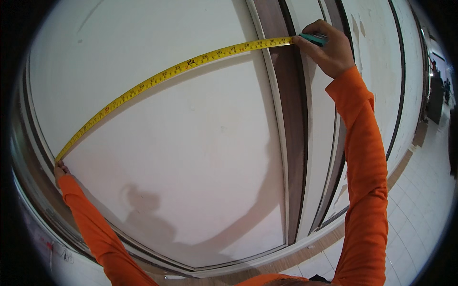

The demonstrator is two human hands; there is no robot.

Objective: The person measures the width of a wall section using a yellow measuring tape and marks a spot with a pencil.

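A yellow tape measure blade (219, 54) stretches across a pale, framed wall panel (200, 136). Its far left end is pinched in the fingers of my left hand (61, 171), at the panel's left frame. At upper right my right hand (331, 46) grips the teal tape measure case (315, 38), beside a dark brown vertical strip (290, 107) that the blade crosses. The blade bows slightly and casts a shadow on the panel. Both my arms wear orange sleeves.
More pale panels with dark edging (379, 71) stand to the right, some with peeling patches. A light tiled floor (411, 214) runs along the wall's foot, with a brown border strip. Dark objects stand far off at the right rim. A ledge (264, 261) lies below the panel.
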